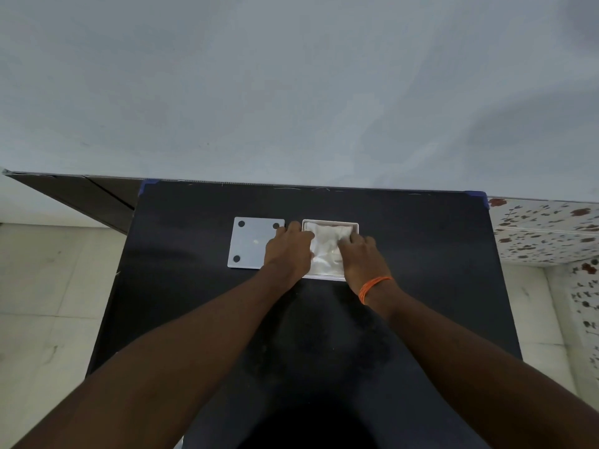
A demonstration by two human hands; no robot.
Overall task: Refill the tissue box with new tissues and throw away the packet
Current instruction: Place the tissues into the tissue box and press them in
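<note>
Both hands, left (289, 251) and right (360, 254), pressed flat on the tissues (327, 247) between them in the box (330, 222); uneven pressure could bunch them.

Both arms reach forward, left hand (289, 246) and right hand (360, 256) palm-down, close together, fingers curled.

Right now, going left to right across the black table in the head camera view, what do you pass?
White lid with dark dots → left hand → tissues in the white box → right hand.
</note>
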